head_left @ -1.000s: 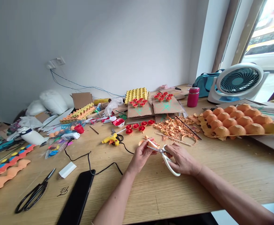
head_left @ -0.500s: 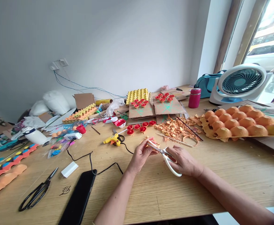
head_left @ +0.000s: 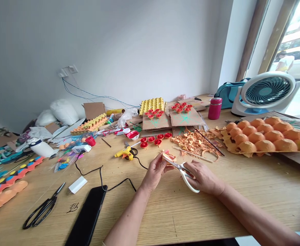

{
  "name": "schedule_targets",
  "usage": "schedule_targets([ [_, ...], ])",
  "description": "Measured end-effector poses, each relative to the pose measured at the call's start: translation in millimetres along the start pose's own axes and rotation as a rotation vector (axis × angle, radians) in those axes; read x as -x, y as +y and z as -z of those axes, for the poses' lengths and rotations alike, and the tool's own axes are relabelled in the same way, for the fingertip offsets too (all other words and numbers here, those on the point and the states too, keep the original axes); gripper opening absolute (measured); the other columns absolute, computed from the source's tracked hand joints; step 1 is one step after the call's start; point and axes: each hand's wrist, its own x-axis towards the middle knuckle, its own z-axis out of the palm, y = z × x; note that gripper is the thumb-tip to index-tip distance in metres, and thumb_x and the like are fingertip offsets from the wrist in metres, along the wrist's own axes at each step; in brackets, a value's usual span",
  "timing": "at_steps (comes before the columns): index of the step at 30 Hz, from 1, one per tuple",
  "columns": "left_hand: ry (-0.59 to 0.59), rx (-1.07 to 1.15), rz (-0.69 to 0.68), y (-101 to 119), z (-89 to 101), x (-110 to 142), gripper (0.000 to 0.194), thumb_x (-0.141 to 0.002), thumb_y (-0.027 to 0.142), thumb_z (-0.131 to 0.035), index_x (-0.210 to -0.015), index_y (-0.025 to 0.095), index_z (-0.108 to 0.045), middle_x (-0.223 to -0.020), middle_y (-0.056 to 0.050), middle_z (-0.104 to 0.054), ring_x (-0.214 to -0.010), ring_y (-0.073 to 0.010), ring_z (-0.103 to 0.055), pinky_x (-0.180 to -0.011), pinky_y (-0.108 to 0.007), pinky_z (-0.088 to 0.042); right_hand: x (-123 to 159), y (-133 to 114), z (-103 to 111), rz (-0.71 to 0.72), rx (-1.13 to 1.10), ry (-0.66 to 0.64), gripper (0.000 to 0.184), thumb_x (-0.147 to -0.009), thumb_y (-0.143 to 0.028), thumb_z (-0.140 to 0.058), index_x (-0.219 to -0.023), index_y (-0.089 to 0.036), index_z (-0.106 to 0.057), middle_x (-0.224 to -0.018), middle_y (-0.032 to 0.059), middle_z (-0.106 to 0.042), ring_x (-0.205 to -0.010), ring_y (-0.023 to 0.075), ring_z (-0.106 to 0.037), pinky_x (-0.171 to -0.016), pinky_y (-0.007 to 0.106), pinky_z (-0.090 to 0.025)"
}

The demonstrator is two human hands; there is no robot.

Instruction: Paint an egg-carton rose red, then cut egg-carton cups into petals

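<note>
My left hand (head_left: 153, 172) is closed on an orange egg-carton piece (head_left: 172, 158), which its fingers partly hide. White-handled scissors (head_left: 188, 182) are gripped in my right hand (head_left: 203, 176), with the blades lying against the carton piece at my left fingertips. Just beyond my hands stand several small red-painted carton flowers (head_left: 159, 137). A heap of orange carton scraps (head_left: 191, 141) lies past my right hand. To the left of my left hand rests a yellow glue gun (head_left: 124, 153).
An orange egg tray (head_left: 265, 136) sits at the right, below a white fan (head_left: 268, 90) and beside a magenta flask (head_left: 214, 108). On the left are a black phone (head_left: 88, 215), black scissors (head_left: 43, 208) and a cable. Cardboard sheets (head_left: 156, 124) with red flowers lie at the back.
The scissor blades have closed together somewhat at the carton piece. The whole view has shifted slightly, so the table things appear a little further right. Both hands keep their holds.
</note>
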Motion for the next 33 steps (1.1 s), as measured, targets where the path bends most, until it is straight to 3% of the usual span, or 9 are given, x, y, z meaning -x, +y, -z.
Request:
schedule_targets([
  [8,-0.012,-0.178,-0.009,1.5,-5.0,0.8,0.048,-0.087,0.041,-0.070,-0.129,0.021,-0.062,-0.114,-0.010,-0.068,-0.103,-0.0237,-0.067,-0.094,-0.041,-0.056,-2.5,-5.0,5.2,-0.026,-0.022,-0.008,0.017,-0.091,-0.032,-0.050,-0.080,-0.023,-0.041,-0.072,0.0007,-0.059,-0.064,0.0162,-0.052,-0.069,0.031,-0.037],
  [16,-0.009,-0.181,-0.030,0.6,-4.8,-0.4,0.047,-0.088,0.040,-0.069,-0.130,0.020,-0.061,-0.115,-0.010,-0.068,-0.104,-0.0222,-0.067,-0.092,-0.036,-0.058,-1.9,-6.7,4.2,-0.025,-0.015,-0.007,0.019,-0.093,-0.033,-0.049,-0.079,-0.023,-0.040,-0.067,-0.0001,-0.058,-0.059,0.0159,-0.050,-0.065,0.029,-0.035],
  [28,0.052,-0.326,-0.214,1.4,0.8,-2.9,0.049,-0.086,0.039,-0.070,-0.132,0.024,-0.060,-0.114,-0.007,-0.065,-0.100,-0.0187,-0.065,-0.087,-0.030,-0.059,0.1,-3.6,-0.4,0.009,0.025,0.021,0.023,-0.098,-0.034,-0.041,-0.077,-0.023,-0.041,-0.062,-0.0001,-0.058,-0.052,0.0151,-0.046,-0.060,0.029,-0.031],
  [33,0.045,-0.357,-0.227,2.9,2.3,-1.4,0.044,-0.093,0.040,-0.061,-0.135,0.027,-0.057,-0.119,-0.007,-0.060,-0.104,-0.0191,-0.064,-0.089,-0.031,-0.059,0.2,-3.2,-0.1,0.001,0.021,0.019,0.022,-0.098,-0.033,-0.042,-0.078,-0.023,-0.042,-0.064,0.0002,-0.059,-0.055,0.0153,-0.048,-0.061,0.029,-0.032],
])
